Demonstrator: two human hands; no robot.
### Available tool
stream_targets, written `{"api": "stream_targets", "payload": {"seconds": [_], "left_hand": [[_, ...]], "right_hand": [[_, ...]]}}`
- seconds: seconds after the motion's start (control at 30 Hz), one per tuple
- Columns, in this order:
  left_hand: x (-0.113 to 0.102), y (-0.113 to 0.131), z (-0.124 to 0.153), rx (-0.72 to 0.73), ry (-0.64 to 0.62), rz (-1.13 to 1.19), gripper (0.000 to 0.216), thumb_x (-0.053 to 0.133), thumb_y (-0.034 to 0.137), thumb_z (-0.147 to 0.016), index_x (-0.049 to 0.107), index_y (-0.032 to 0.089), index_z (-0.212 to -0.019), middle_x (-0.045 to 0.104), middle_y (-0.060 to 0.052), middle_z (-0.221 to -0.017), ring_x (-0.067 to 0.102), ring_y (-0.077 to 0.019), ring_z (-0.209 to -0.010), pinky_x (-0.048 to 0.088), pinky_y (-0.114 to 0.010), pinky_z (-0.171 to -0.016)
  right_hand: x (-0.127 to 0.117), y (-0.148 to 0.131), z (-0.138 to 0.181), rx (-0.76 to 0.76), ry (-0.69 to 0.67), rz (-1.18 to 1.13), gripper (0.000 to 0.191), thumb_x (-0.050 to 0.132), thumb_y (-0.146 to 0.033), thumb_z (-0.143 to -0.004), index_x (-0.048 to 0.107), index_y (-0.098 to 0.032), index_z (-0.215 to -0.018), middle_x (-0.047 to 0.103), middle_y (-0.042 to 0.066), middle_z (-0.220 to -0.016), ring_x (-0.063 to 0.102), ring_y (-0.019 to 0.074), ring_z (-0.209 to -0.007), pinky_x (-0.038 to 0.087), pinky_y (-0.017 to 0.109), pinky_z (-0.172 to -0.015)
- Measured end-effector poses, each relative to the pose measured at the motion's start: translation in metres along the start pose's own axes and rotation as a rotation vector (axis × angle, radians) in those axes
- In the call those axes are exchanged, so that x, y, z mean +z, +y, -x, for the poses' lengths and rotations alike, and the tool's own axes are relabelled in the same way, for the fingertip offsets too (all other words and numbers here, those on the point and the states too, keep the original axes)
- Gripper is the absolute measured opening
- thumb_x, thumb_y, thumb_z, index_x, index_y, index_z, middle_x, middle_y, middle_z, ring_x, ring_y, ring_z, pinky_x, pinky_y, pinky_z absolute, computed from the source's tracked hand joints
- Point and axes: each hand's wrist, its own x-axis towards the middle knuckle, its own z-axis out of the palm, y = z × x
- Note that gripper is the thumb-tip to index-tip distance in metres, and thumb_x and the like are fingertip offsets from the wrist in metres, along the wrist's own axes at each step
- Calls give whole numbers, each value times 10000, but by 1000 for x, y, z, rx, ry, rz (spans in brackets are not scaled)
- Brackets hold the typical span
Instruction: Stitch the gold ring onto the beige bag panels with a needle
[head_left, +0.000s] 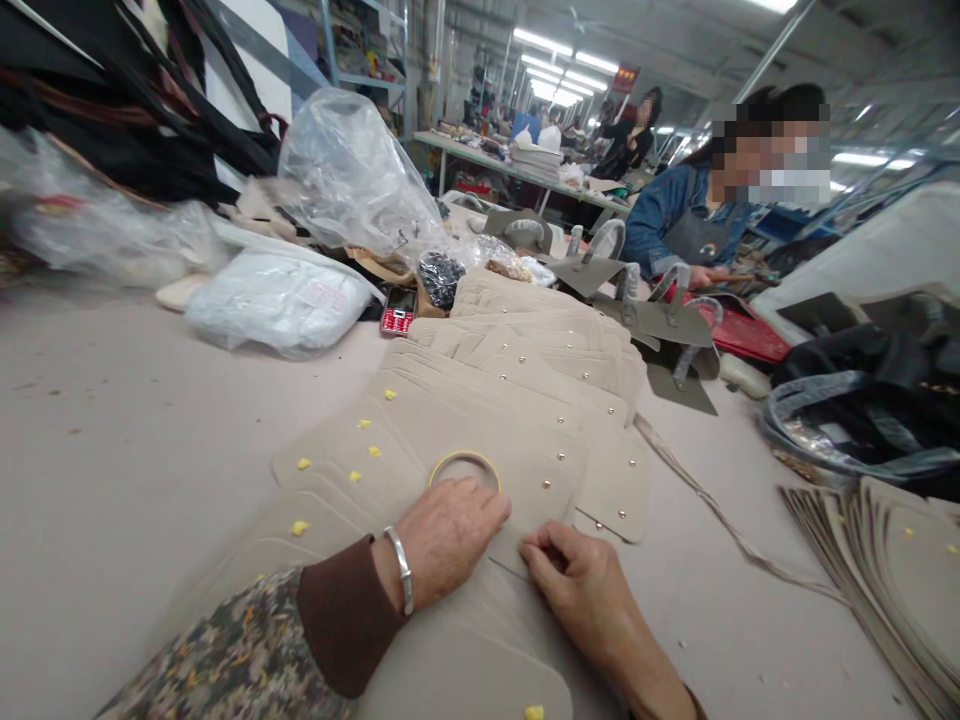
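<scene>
My left hand (pixel 454 535), with a bangle at the wrist, is closed over the near side of a narrow roll of yellow-edged tape (pixel 465 456). The roll rests on flat beige bag panels (pixel 480 400), fanned out in overlapping layers. Small yellow tabs (pixel 364 424) stick to their left part, and metal rivets (pixel 561 456) dot the right part. Just right of it, my right hand (pixel 585 590) is pinched, thumb against curled fingers, at a panel's near edge. Whatever lies between those fingertips is too small or hidden to make out.
Another stack of beige panels (pixel 900 570) fans out at the right edge. A long thin strip (pixel 712 500) lies between. Plastic-wrapped packets (pixel 277 300) and a red phone-like device (pixel 398 311) sit behind on the left. Grey handled pieces (pixel 667 320) and a co-worker (pixel 675 220) are beyond.
</scene>
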Motion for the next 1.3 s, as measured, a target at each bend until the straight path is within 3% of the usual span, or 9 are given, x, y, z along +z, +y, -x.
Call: {"api": "stream_targets", "payload": {"seconds": [0.13,0.23,0.37,0.5,0.63,0.87,1.03,1.17,1.3], "left_hand": [[2,-1,0,1,4,7,110,427,105,-911,494,191,-890,579,-23,-821,494,-210,-746,371,-331,-662],[2,-2,0,8,-15,22,105,435,103,-903,495,189,-900,585,-24,-828,505,-207,-755,385,-325,-670],[0,-2,1,22,-31,33,101,444,100,-892,495,188,-889,592,-19,-815,513,-198,-732,390,-312,-645],[-2,-3,2,18,-16,69,91,445,112,-898,497,186,-884,595,-11,-790,526,-186,-708,393,-298,-627],[-4,-3,2,47,36,132,107,410,140,-927,495,179,-877,586,-14,-768,542,-178,-704,414,-287,-637],[-4,-5,1,79,170,210,144,382,152,-952,518,174,-911,612,-19,-759,593,-181,-702,460,-288,-627],[-10,-3,1,169,361,307,209,392,160,-967,491,185,-1148,682,-30,-878,653,-154,-751,504,-251,-654],[-12,4,1,160,338,295,397,378,206,-983,321,184,-1376,690,-21,-825,656,-148,-673,505,-236,-590],[-9,11,-1,117,297,247,377,339,232,-993,290,160,-1359,693,-33,-797,662,-166,-647,494,-241,-543]], "right_hand": [[1,3,-2,4,-7,12,106,546,-227,-826,646,-193,-826,607,-29,-556,571,140,-530,390,233,-545],[-1,10,1,102,-2,-120,197,577,-287,-830,583,-188,-1000,581,-59,-515,565,142,-465,415,230,-505],[-3,16,12,51,-2,-175,173,528,-321,-876,617,-198,-792,651,-4,-609,618,148,-537,458,233,-540],[5,15,18,-151,120,5,186,516,-265,-892,682,-200,-839,710,42,-801,663,175,-731,466,260,-691],[13,9,12,-164,157,103,211,491,-231,-900,672,-189,-798,680,32,-724,636,169,-666,436,257,-651],[7,-4,4,-35,68,118,168,553,-157,-821,653,-185,-690,640,-2,-635,582,136,-594,389,224,-589],[-8,-2,9,-61,-177,-68,205,565,-185,-829,674,-193,-655,635,-28,-570,573,114,-547,349,200,-511],[-17,1,9,-141,89,-224,157,552,-210,-864,707,-192,-843,691,2,-709,607,127,-617,429,211,-576],[-18,-1,4,-410,309,-253,170,561,-163,-858,658,-165,-998,686,46,-821,621,140,-703,484,230,-648]]}}
